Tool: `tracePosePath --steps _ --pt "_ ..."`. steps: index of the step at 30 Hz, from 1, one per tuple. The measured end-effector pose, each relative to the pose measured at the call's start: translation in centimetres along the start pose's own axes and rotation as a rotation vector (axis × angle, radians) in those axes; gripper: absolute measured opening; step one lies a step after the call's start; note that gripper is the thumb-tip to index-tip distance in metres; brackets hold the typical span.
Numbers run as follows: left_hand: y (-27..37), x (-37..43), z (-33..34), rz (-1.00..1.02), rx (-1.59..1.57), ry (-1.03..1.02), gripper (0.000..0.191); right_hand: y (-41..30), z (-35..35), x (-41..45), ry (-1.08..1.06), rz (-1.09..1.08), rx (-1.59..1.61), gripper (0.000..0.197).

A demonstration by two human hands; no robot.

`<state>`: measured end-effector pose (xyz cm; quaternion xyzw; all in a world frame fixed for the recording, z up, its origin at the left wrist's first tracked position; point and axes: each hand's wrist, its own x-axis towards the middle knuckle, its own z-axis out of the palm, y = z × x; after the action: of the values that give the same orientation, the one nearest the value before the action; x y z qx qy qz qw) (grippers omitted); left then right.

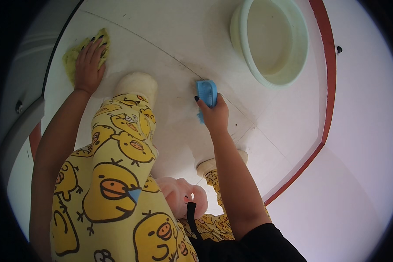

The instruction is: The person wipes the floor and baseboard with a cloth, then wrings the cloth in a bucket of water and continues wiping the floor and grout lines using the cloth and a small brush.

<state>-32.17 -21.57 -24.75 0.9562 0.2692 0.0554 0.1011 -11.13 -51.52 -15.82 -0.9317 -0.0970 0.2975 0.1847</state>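
My left hand (89,70) lies flat on a yellow-green cloth (70,62) spread on the light tiled floor (170,137), near the upper left. My right hand (216,113) grips a blue plastic scrubbing brush (205,90) on the floor at the middle of the view. Its bristles show at the left edge, beside a dark, dirty-looking grout line. Up and to the right of the brush stands a pale green plastic basin (299,49) with cloudy water (270,39) in it.
My slippered feet stand on both sides, one at the left (137,83), one behind my right forearm (206,166). A pink plush thing (180,193) lies between my legs. A wall with a red skirting strip (330,65) borders the right. A grey panel edge (24,121) stands at the left.
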Motion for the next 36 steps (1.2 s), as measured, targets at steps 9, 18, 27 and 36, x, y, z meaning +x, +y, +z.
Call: tracePosePath --steps 9,18,27,36 --pt "-0.1 -0.1 -0.2 0.002 -0.018 -0.011 0.051 10.5 -6.3 -0.2 0.086 0.242 0.028 0.037" --pt "-0.2 0.1 -0.2 0.005 -0.044 0.011 0.050 2.4 0.2 0.9 0.040 0.012 0.078 0.040" --pt "-0.1 -0.1 0.1 -0.008 -0.022 -0.027 0.052 6.8 -3.9 0.6 0.098 0.288 0.275 0.039" --pt "-0.1 0.3 -0.1 0.017 -0.020 -0.005 0.052 3.8 -1.1 1.2 0.118 0.068 0.043 0.039"
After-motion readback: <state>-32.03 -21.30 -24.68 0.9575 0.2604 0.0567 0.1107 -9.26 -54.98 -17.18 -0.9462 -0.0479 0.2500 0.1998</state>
